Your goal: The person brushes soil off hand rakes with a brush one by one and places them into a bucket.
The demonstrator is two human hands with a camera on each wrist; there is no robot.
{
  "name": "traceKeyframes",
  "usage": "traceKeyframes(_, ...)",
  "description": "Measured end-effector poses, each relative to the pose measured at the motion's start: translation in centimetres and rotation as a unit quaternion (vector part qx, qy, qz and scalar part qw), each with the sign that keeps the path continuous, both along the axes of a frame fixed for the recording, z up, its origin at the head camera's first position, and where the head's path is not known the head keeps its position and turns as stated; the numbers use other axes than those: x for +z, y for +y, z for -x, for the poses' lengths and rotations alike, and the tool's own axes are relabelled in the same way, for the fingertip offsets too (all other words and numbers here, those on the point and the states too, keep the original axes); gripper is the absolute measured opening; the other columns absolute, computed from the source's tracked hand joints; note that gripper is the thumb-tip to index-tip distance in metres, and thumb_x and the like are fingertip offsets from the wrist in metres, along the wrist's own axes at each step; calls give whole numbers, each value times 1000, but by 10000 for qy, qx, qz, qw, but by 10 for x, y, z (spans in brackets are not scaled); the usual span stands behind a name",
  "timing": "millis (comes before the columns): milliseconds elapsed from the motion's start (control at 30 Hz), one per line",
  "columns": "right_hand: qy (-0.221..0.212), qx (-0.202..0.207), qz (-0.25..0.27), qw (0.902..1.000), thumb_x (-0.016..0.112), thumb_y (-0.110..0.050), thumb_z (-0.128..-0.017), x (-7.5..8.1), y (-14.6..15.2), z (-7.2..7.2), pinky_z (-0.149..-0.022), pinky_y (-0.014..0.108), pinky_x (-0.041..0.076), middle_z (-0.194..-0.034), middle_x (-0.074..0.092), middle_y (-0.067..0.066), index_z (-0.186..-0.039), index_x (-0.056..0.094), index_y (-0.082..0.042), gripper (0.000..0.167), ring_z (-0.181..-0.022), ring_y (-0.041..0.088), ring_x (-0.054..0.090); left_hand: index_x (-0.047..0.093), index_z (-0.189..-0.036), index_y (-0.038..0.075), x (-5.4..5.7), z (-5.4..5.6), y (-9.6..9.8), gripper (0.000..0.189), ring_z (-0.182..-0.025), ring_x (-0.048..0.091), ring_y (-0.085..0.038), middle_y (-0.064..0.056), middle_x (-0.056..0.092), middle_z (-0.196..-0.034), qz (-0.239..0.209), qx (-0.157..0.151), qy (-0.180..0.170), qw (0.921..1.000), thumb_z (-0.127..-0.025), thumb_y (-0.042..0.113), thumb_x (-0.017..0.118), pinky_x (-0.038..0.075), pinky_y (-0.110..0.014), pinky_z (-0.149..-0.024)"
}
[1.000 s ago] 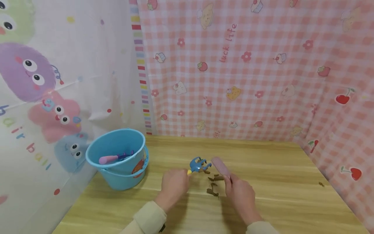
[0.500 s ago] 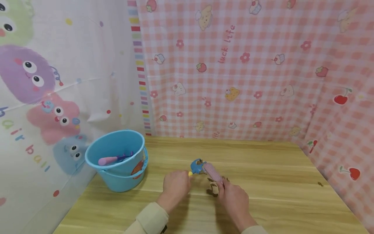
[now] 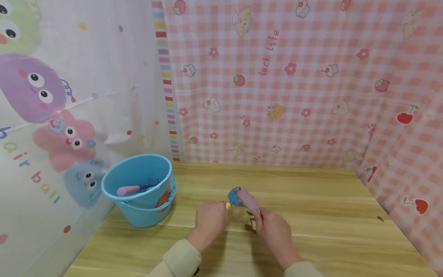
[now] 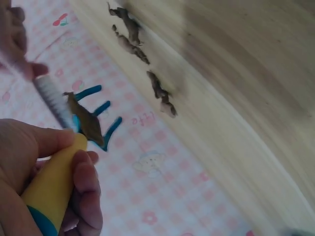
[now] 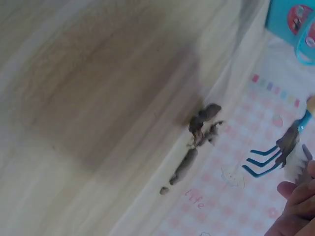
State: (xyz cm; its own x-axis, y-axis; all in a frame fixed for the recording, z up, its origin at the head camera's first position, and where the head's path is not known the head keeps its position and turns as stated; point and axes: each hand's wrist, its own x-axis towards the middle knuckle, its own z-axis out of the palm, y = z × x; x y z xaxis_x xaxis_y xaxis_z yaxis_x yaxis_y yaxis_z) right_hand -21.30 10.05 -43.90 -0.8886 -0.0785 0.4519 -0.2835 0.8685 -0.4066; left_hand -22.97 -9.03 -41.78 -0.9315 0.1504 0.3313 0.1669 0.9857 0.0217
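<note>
My left hand [image 3: 210, 221] grips the yellow handle [image 4: 55, 179] of a small hand rake, its blue head [image 3: 233, 196] held over the table. A brown, mud-like clump [image 4: 87, 120] clings to the base of the tines [image 4: 109, 129] in the left wrist view. My right hand [image 3: 275, 231] holds a pale pink brush [image 3: 248, 201] by its handle. The brush overlaps the rake head in the head view, and its white bristles [image 4: 51, 101] lie against the clump's near end in the left wrist view. Several brown lumps [image 3: 250, 227] lie on the table below.
At the left stands a light blue bucket [image 3: 145, 213] with a pink-handled purple tool [image 3: 128, 190] inside. A small brown bit [image 3: 380, 218] lies near the right edge of the wooden table [image 3: 328, 238]. Patterned cloths [image 3: 277, 92] hang behind and at both sides.
The brush in my right hand has moved left, from beside the tines to over the rake head. My left hand has shifted slightly right with the rake.
</note>
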Motion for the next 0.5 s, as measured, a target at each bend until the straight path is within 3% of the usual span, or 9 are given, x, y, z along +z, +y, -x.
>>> traceKeyframes(167,104,-120,-152,9998,69,-23,-93,-4,-3,-4,-42,43,42,-66,65,9,-94,71,-8,16,-53,30,61,64,-66,12,0,1,-4,34,-45,49,-15,2,47,-52,-68,175,-158,9997,-90,35,70,42,-33,-40)
traceKeyframes(400,-136,-276,-129,9994,65,-27,-96,-9,3,-2,-43,43,44,-74,69,13,-106,73,-4,26,-55,31,62,65,-69,11,-1,1,-10,31,-46,48,-14,2,45,-52,-72,-3,-162,9998,-91,32,71,41,-31,-42)
traceKeyframes(500,-135,-362,-88,9992,65,-27,-96,-9,5,-1,-43,42,43,-70,67,11,-101,73,-4,25,-53,28,60,64,-67,11,-1,0,-9,32,-46,48,-15,2,45,-51,-77,-29,-92,9999,-90,31,71,41,-31,-42)
